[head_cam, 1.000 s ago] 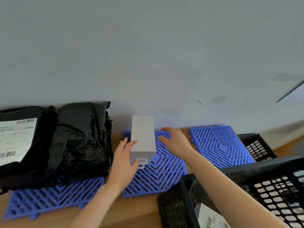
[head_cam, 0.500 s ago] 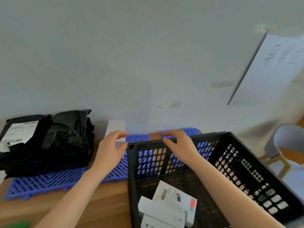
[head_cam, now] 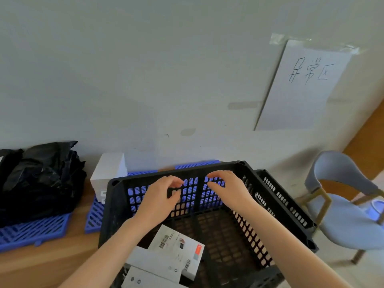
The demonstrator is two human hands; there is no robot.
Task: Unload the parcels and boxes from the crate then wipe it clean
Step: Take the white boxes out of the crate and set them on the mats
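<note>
On counter, unloaded: black parcels, white box.
Crate, yours to clear: boxes; wiping.
Grip: left hand, right hand slack, empty.

We see a wooden surface set against the wall. Blue grid mats lie flat on it: a left mat, a middle mat just beside it, and a far mat showing behind the black crate. The crate covers part of the mats; we cannot tell how much of it rests on bare wood. Black parcels and a white box sit on the mats.
</note>
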